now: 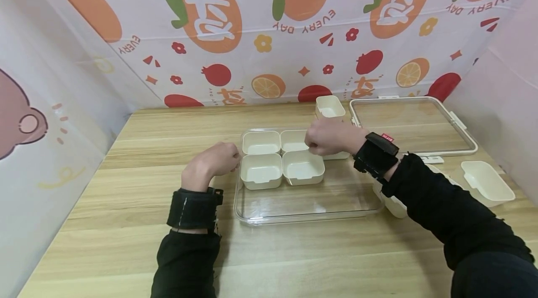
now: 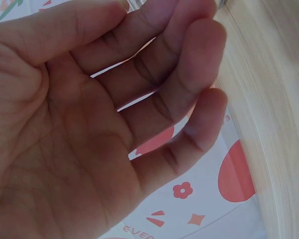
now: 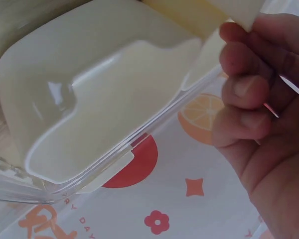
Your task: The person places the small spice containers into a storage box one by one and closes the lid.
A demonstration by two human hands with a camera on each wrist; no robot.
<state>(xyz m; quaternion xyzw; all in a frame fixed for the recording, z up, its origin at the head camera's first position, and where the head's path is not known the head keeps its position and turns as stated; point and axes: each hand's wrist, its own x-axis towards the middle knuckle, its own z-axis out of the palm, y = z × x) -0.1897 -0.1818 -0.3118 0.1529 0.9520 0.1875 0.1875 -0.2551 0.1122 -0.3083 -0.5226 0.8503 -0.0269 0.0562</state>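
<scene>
A clear rectangular tray lies on the table, with several cream plastic boxes inside. Two boxes make up its front row: a left one and a middle one. Behind them sit a back left box and a back middle box. Under my right hand another cream box is partly hidden. That hand's fingertips pinch the wall of a cream box; which box is hard to tell. My left hand is beside the tray's left edge, its fingers loosely bent.
A clear lid with a white rim and clips lies at the back right. One cream box stands behind the tray. More cream boxes, one of them nearest the right edge, lie around my right forearm. Printed fabric hangs behind the table.
</scene>
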